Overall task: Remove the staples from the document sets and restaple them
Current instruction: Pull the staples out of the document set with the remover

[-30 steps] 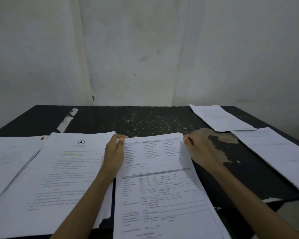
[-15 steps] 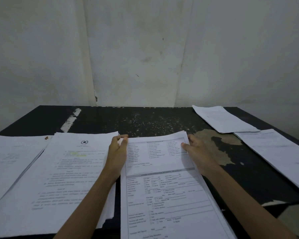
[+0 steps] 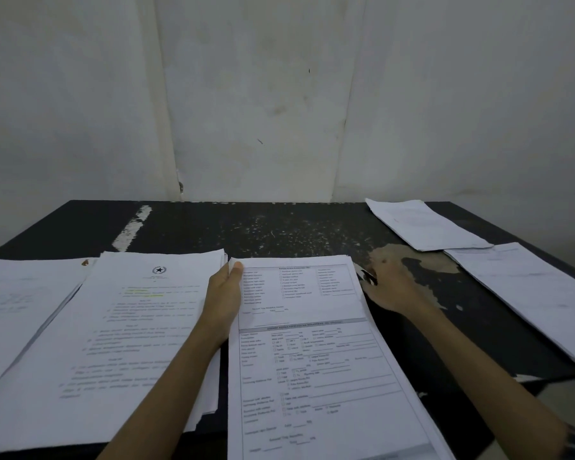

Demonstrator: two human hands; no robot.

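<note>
The printed form set (image 3: 312,366) lies at the middle of the black table's (image 3: 279,227) near edge. The left hand (image 3: 224,293) pinches its far-left corner, thumb on top. The right hand (image 3: 395,290) rests just beside its far-right corner, fingers curled round a small dark object (image 3: 368,277) I can't make out. A star-crested stack (image 3: 130,327) lies beside it on the left.

Left hand (image 3: 224,295) grips the form set (image 3: 312,360), right hand (image 3: 394,288) at its edge
</note>
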